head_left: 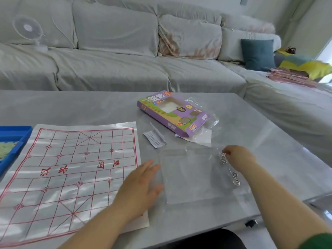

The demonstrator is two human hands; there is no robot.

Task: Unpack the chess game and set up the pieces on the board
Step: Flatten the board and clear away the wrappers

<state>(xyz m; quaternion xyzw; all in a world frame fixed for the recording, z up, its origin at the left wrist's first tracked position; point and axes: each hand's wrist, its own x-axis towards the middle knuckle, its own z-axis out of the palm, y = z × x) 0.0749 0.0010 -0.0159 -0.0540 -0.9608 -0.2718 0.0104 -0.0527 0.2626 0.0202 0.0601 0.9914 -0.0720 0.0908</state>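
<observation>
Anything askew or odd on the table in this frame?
The board sheet lies rotated and overhangs the table's near edge. No pieces are on it. The purple box sits askew among clear wrapping, and small metal clips lie loose by the right hand.

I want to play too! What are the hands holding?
The right hand pinches a clear plastic bag at its top right corner. The left hand lies flat, holding nothing.

Red-gridded white board (pixel 71 169), purple box (pixel 173 114), blue tray (pixel 10 139).
</observation>
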